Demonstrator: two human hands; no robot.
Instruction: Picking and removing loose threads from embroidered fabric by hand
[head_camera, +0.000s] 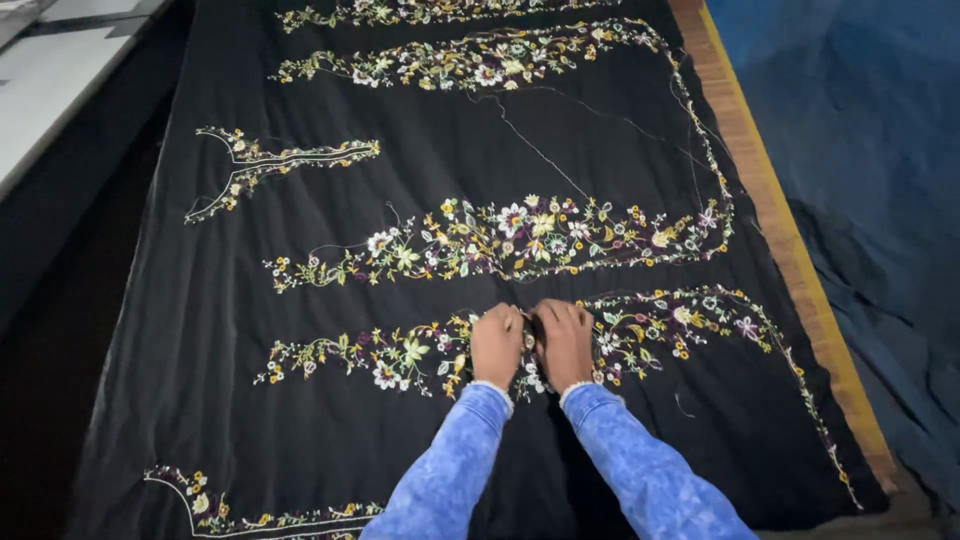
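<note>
We see a black embroidered cloth (420, 420) spread flat and wide all around our hands, likely so its floral bands lie readable. Right of our hands its edge meets the wooden rim of the surface (790, 250), with blue fabric (860, 150) beyond; the open room lies ahead and to the left. The floral band (400, 350) runs under both fists. Our left hand (497, 345) and right hand (566, 343) sit side by side, fingers curled tight, pinching that band between them.
</note>
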